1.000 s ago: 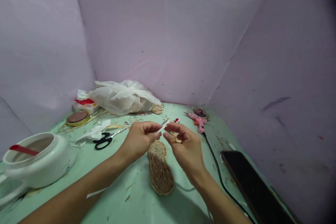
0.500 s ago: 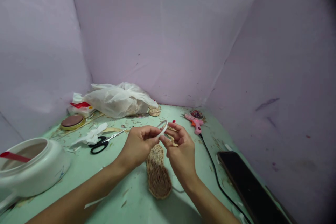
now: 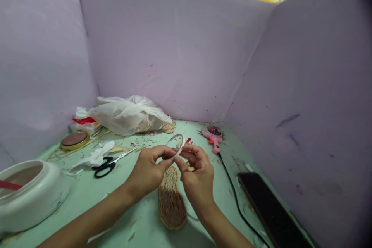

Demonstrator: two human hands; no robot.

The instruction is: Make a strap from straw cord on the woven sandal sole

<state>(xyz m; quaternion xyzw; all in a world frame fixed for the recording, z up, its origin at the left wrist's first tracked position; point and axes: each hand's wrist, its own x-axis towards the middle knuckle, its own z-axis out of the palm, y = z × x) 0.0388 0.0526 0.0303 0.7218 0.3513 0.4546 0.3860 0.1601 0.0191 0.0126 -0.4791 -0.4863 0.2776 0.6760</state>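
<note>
A thin white ring [image 3: 182, 142], like a narrow roll of tape, is pinched between my two hands above the table. My left hand [image 3: 149, 168] grips its lower left side with thumb and fingers. On the right side, my right hand [image 3: 199, 172] holds it between thumb and fingertips. Below them lies a woven straw sole-shaped piece [image 3: 172, 205], pale at its far end and brown at its near end. Behind my right hand, a small straw piece with a red bit [image 3: 188, 140] is partly hidden.
Black-handled scissors [image 3: 106, 168] and crumpled white paper [image 3: 97, 155] lie left. A white pot [image 3: 37, 197] stands near left. A plastic bag [image 3: 130, 118] rests at the back. On the right are a corded pink glue gun [image 3: 214, 139] and a dark phone-like slab [image 3: 270, 205].
The white ring has turned slightly, showing more of its round opening. Both hands keep their grip. The whole view has shifted a little, with more showing above the back panel.
</note>
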